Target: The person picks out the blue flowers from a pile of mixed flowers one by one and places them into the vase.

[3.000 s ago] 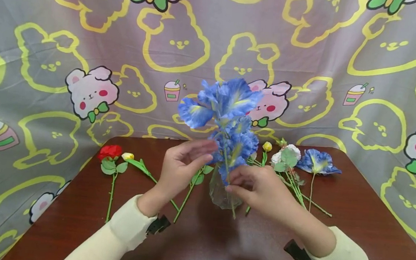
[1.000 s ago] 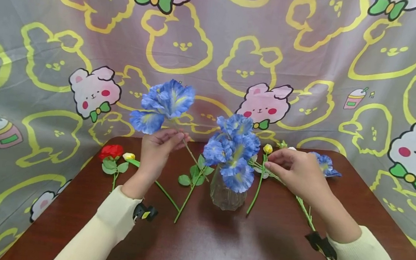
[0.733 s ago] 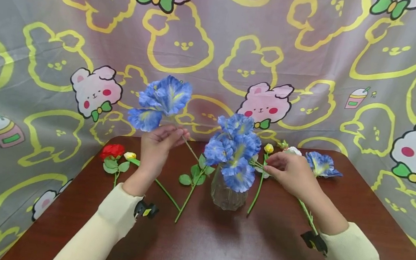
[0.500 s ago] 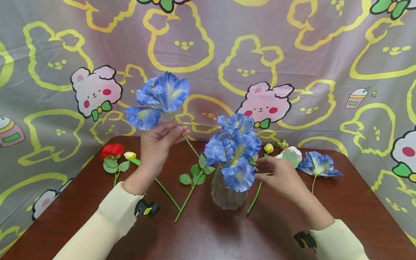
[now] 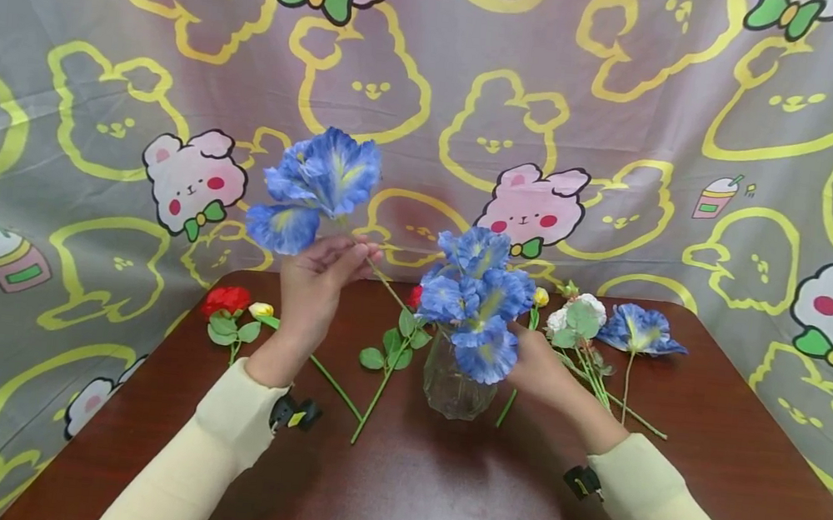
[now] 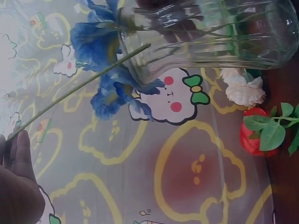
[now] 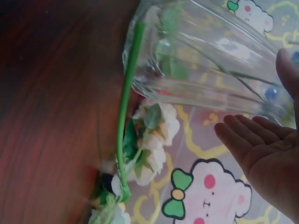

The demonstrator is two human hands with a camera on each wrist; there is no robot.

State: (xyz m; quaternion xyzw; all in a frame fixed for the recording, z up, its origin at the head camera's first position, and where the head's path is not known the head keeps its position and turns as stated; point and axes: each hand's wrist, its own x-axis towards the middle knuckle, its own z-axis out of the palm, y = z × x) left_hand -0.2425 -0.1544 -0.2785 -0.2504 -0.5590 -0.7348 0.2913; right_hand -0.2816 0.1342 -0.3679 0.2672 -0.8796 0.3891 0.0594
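- One blue flower [image 5: 318, 184] is held up in the air, up and to the left of the glass vase [image 5: 453, 385], its thin stem slanting down toward the vase mouth; the left hand [image 5: 320, 280] pinches that stem just under the bloom.
- Judged by its look, the flower is artificial: light, with soft cloth petals that crush easily and a slim stem that would bend or twist; the stem a little below the head looks like the safest place to hold.
- Just right of the vase, the right hand [image 5: 538, 364] is open, its fingers straight, palm beside the glass; the right wrist view shows the palm [image 7: 266, 154] near the wall, and I cannot tell whether it touches.
- Inside the vase stands a bunch of blue blooms [image 5: 480, 300]; the clear glass is probably slippery, breakable and top-heavy with them in it.
- Left of the vase lie a red rose [image 5: 222, 302] and loose green stems [image 5: 383, 374]; right of it lie white flowers [image 5: 577, 313] and another blue bloom [image 5: 639, 327], all on the brown table [image 5: 439, 497].
- Compared with half a second ago, the held flower is higher and the right hand has drawn in closer to the vase, behind the lowest bloom.
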